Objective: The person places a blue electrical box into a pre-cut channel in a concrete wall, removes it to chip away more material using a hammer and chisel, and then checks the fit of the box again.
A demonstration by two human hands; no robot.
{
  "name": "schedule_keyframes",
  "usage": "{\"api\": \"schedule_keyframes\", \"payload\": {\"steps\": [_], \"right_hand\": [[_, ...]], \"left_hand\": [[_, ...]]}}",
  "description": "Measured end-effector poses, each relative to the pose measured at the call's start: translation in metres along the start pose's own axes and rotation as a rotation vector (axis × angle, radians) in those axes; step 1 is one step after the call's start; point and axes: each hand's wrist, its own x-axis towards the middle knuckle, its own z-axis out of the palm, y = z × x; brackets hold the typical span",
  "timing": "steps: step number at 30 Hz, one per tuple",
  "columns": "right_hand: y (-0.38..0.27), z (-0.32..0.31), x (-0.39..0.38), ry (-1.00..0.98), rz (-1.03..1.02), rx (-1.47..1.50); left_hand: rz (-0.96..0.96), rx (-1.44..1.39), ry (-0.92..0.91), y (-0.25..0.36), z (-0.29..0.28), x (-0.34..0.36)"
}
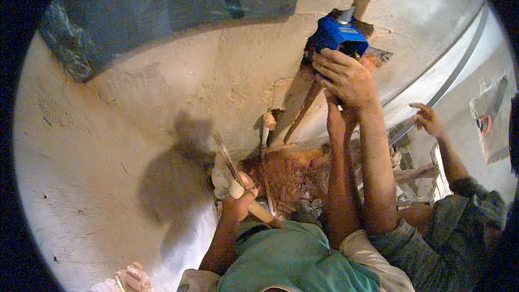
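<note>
My left hand [241, 204], low in the middle, is closed round a wooden-handled tool [261, 212], along with a thin metal strip [230, 160]; pale lumpy material [220, 181] is beside them. My right hand [335, 105] is raised under a blue box [341, 33] set in a dark wall recess, its fingers largely hidden. A co-worker's hand [343, 75] lies over mine and grips the box's lower side. A grey pipe stub [346, 15] stands out of the box's top. A chased groove [301, 116] runs down the plaster below it.
A co-worker in grey sleeves [448, 232] is at my right, other hand [430, 121] raised. A capped pipe [265, 135] rises from broken reddish masonry [292, 173]. A dark panel [173, 5] spans the upper wall [92, 151]. A grey conduit [454, 70] runs at right.
</note>
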Motion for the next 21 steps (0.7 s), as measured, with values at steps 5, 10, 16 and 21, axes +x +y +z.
{"api": "schedule_keyframes", "payload": {"steps": [5, 10, 16, 21], "right_hand": [[-0.003, 0.002, -0.007, 0.015, 0.215, 1.902], [-0.014, -0.003, -0.002, 0.053, 0.319, 1.460], [-0.014, -0.007, -0.006, 0.116, 0.348, 2.240], [-0.003, 0.017, -0.011, 0.252, 0.246, 2.479]], "left_hand": [[-0.107, -0.316, 0.107, -0.007, -0.003, -0.008], [-0.175, -0.151, 0.150, -0.011, -0.003, -0.005], [-0.124, 0.003, 0.221, -0.025, 0.001, -0.011], [-0.268, -0.078, 0.196, -0.042, -0.011, -0.023]]}}
